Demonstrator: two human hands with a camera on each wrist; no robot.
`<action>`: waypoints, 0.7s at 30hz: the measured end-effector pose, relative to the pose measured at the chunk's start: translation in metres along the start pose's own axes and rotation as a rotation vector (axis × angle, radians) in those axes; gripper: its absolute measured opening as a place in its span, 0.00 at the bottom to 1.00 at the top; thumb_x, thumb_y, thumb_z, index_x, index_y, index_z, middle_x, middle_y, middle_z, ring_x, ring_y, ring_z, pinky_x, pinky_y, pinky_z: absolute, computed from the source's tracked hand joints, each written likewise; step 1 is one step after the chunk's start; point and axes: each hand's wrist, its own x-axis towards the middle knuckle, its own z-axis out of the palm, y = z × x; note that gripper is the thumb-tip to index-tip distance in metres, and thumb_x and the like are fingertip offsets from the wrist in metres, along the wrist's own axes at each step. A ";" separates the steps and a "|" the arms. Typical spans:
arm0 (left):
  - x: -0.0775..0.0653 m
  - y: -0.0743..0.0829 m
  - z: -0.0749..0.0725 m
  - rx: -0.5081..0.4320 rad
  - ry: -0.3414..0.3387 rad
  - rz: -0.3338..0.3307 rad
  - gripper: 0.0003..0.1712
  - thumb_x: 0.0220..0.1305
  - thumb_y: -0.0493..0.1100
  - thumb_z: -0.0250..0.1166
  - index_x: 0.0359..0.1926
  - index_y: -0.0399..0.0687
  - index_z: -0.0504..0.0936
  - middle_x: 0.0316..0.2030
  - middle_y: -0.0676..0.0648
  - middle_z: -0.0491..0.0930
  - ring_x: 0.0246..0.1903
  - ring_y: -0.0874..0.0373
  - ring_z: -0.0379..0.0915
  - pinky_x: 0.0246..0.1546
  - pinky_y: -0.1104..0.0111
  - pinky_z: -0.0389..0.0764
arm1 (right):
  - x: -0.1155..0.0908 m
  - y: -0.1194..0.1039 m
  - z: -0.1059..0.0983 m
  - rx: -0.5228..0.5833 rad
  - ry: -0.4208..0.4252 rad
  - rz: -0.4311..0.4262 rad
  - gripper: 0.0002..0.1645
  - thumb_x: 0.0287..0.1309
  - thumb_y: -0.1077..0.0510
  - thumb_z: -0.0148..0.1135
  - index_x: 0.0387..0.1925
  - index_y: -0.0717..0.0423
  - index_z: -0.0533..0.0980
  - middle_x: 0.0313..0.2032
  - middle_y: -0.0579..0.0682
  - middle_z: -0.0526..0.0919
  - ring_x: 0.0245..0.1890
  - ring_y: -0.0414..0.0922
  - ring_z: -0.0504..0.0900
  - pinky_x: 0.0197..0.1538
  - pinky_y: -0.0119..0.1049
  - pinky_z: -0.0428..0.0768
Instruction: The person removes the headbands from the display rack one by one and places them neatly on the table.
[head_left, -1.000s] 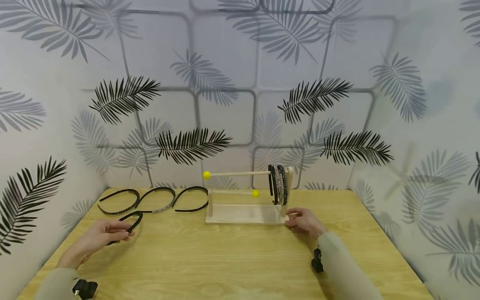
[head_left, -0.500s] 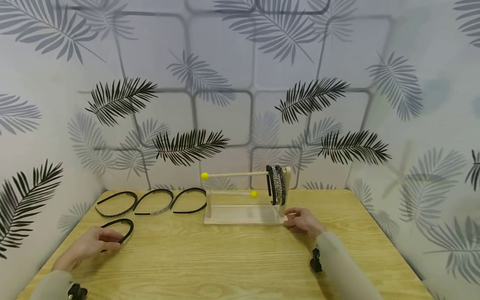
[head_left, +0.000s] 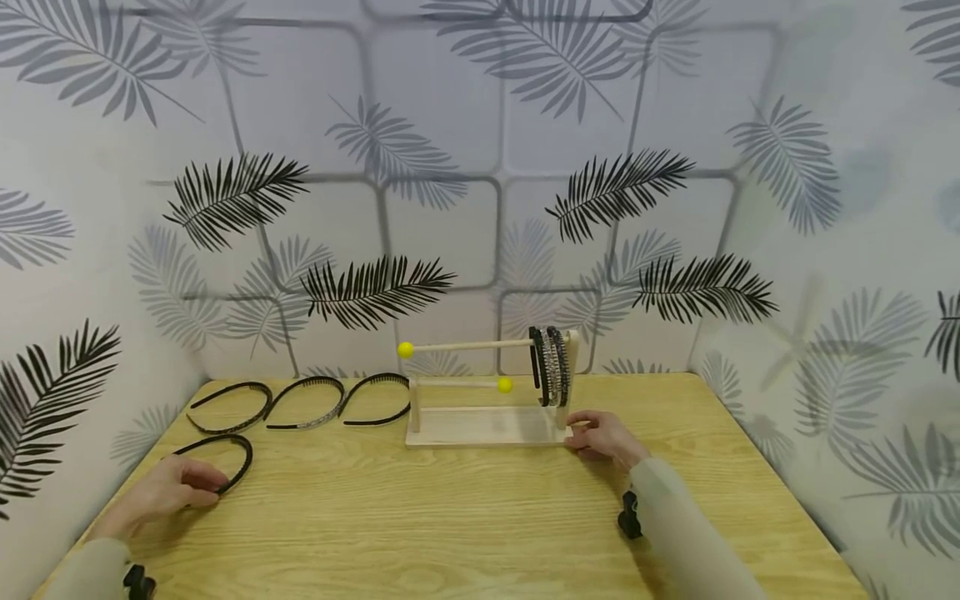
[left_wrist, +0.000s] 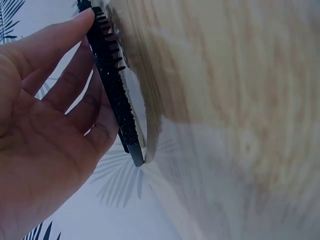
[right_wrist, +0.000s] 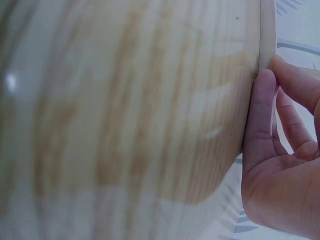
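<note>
My left hand point(head_left: 161, 492) pinches a black toothed headband point(head_left: 247, 461) low over the left side of the table. The left wrist view shows the thumb against the side of this headband point(left_wrist: 112, 80), fingers curled behind it. My right hand point(head_left: 603, 437) holds the right end of a pale wooden rack's base point(head_left: 480, 429) between thumb and fingers. Several black and silvery headbands point(head_left: 551, 367) hang together at the right of the rack's upper rod point(head_left: 472, 345), whose left end bears a yellow ball point(head_left: 405, 350). A second yellow ball point(head_left: 506, 385) tips the lower rod.
Three more headbands lie in a row at the back left: one dark patterned point(head_left: 225, 431), one partly silvery point(head_left: 322, 417), and one black point(head_left: 378, 422) beside the rack's left post. Leaf-patterned walls point(head_left: 450, 125) close off the wooden table point(head_left: 420, 525) behind and at both sides.
My left hand has moved left and down with the black headband, which has gone from tilted to nearly flat. My right hand stays at the rack's base.
</note>
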 end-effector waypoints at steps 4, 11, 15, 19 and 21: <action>0.003 -0.004 -0.005 -0.006 -0.033 0.000 0.21 0.60 0.36 0.68 0.50 0.22 0.79 0.44 0.36 0.84 0.36 0.74 0.76 0.37 0.74 0.80 | -0.003 -0.001 0.000 0.003 -0.004 -0.004 0.24 0.59 0.65 0.66 0.58 0.63 0.74 0.47 0.58 0.77 0.33 0.40 0.81 0.35 0.33 0.83; 0.001 -0.002 -0.008 0.019 -0.012 0.007 0.19 0.56 0.31 0.69 0.46 0.21 0.80 0.42 0.33 0.84 0.35 0.74 0.76 0.36 0.74 0.79 | -0.004 -0.005 -0.001 0.007 -0.011 -0.005 0.25 0.60 0.65 0.66 0.59 0.63 0.73 0.49 0.60 0.77 0.34 0.41 0.81 0.36 0.34 0.84; -0.001 -0.002 -0.008 0.062 0.009 -0.009 0.18 0.55 0.32 0.69 0.45 0.23 0.81 0.41 0.34 0.85 0.34 0.75 0.75 0.36 0.75 0.78 | -0.005 -0.006 -0.001 0.009 -0.010 -0.004 0.25 0.60 0.65 0.66 0.59 0.63 0.73 0.48 0.60 0.77 0.34 0.41 0.81 0.36 0.34 0.84; -0.001 -0.004 -0.009 0.083 0.038 -0.017 0.17 0.54 0.31 0.69 0.45 0.24 0.82 0.41 0.34 0.85 0.34 0.73 0.76 0.35 0.74 0.79 | -0.006 -0.005 0.000 0.008 -0.003 -0.009 0.25 0.60 0.65 0.66 0.58 0.63 0.73 0.48 0.60 0.78 0.34 0.41 0.81 0.36 0.34 0.84; -0.002 -0.004 -0.009 0.090 0.050 -0.023 0.17 0.53 0.30 0.69 0.45 0.23 0.82 0.40 0.35 0.85 0.34 0.72 0.77 0.34 0.74 0.79 | -0.006 -0.005 0.000 0.005 -0.006 -0.008 0.25 0.60 0.65 0.66 0.59 0.63 0.73 0.48 0.60 0.78 0.34 0.41 0.81 0.36 0.34 0.84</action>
